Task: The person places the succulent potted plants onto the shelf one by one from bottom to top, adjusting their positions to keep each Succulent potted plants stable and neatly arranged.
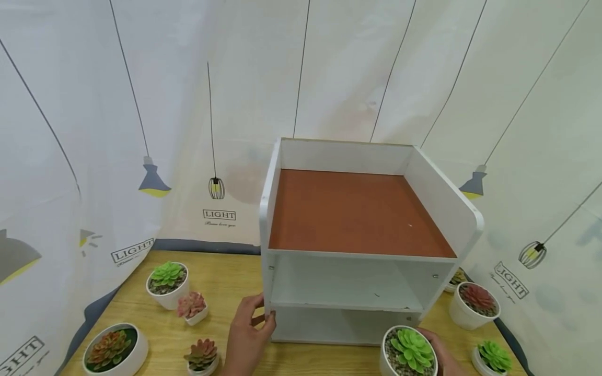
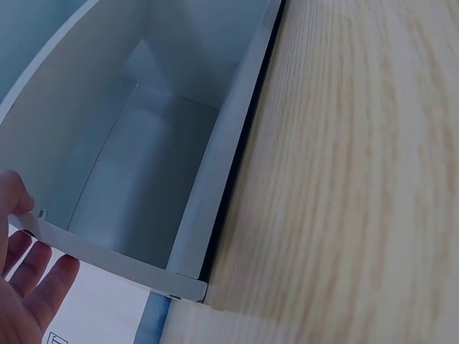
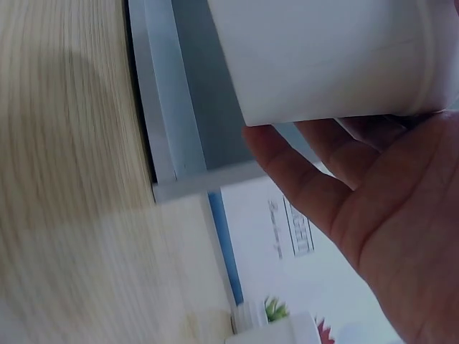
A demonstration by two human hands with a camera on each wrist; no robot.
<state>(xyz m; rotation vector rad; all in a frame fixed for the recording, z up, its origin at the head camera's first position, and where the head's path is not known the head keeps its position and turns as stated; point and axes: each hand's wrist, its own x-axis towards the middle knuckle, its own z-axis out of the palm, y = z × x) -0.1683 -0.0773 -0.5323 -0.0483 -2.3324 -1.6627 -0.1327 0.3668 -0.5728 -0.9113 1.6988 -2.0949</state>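
A white shelf unit [image 1: 444,201] with a brown top board stands on the wooden table. My left hand [image 1: 246,331] grips the front edge of its left side panel. In the left wrist view the thumb lies inside that panel and the fingers [image 2: 54,287] outside. My right hand [image 1: 442,355] holds a white pot with a green succulent [image 1: 411,351] before the unit's lower right corner. In the right wrist view fingers curl round the white pot [image 3: 323,64], whose base is off the table. Part of the right hand is hidden behind the pot in the head view.
Left of the unit stand a green succulent [image 1: 168,284], a pink one [image 1: 192,307], an orange-green one in a wide bowl [image 1: 115,350] and a reddish one [image 1: 202,356]. A dark red succulent [image 1: 475,305] and a small green one [image 1: 492,357] are on the right. Behind hangs a lamp-printed curtain [image 1: 348,68].
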